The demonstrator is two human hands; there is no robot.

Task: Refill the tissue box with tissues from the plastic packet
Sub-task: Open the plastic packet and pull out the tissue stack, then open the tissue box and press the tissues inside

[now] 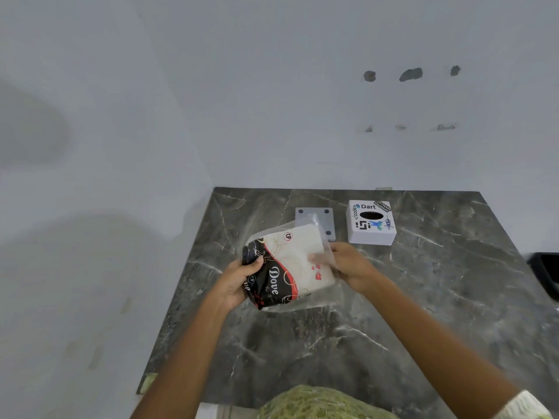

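I hold a plastic packet (287, 264) of white tissues, printed black, red and cream with the word "Dove", above the dark marble table (423, 297). My left hand (242, 276) grips its black end. My right hand (344, 264) is at the clear open end, with fingers showing through the plastic against the tissues. A white square tissue box (371, 222) covered in stickers, with a dark oval slot on top, stands behind my right hand. Its flat grey base plate (314, 219) with round corner marks lies to the left of it, partly hidden by the packet.
The table meets a pale wall at the back and ends at its left edge, beyond which is pale floor. A black object (546, 273) sits at the right edge of view. Green patterned cloth (320, 403) shows at the bottom.
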